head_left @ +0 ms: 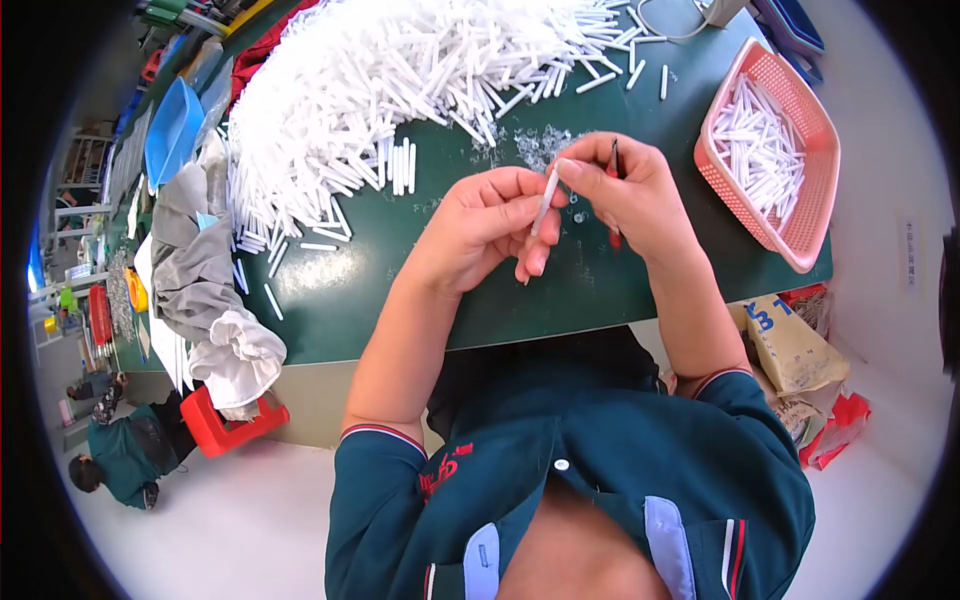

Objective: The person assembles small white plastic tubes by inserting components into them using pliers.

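Note:
Just over the table's near part, my left hand pinches a slim white plastic stick between thumb and fingers, the stick standing steeply tilted. My right hand is closed beside it, thumb and forefinger at the stick's upper end. Tucked in that same hand is a small hand tool with red handles and a dark tip; its exact kind is mostly hidden by the fingers. Beyond my hands spreads a big heap of similar white sticks. Small clear scraps lie close to my right hand.
At the right edge of the green table stands a pink basket partly filled with white sticks. Grey and white cloths and a blue tray lie left. Paper bags sit at lower right. A person is far left, near a red stool.

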Demonstrator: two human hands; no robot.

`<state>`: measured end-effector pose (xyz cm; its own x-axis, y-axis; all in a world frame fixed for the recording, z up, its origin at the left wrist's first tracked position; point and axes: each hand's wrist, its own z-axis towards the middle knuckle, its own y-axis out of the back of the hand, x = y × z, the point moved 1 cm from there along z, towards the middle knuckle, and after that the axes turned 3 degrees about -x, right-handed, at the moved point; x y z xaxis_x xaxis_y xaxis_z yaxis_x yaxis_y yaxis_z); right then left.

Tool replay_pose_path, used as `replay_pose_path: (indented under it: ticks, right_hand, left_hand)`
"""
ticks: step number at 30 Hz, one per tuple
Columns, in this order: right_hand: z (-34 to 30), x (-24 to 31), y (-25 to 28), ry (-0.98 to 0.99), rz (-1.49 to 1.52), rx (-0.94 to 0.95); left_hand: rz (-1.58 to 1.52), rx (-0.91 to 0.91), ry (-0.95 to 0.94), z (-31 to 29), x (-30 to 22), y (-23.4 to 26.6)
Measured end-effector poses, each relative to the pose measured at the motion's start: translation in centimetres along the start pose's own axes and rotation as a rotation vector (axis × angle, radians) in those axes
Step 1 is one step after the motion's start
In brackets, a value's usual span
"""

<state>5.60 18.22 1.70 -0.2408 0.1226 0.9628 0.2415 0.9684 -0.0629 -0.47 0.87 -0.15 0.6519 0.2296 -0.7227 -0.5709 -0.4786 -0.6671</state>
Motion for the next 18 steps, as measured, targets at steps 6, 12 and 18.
replay_pose_path:
  ticks: [6, 12, 18]
  right_hand:
    - [-0.2, -0.1, -0.5, 0.233, -0.043, -0.035]
    - [0.2, -0.8, 0.2, 0.244, 0.216, -0.204]
    - [0.5, -0.7, 0.0, 0.192, 0.367, -0.099]
  left_hand:
    - [0.083, -0.069, 0.027, 0.2, 0.1, 0.5]
    - [0.134, -0.053, 0.037, -0.2, 0.0, 0.5]
    - [0.255, -0.098, 0.058, -0.2, 0.2, -0.1]
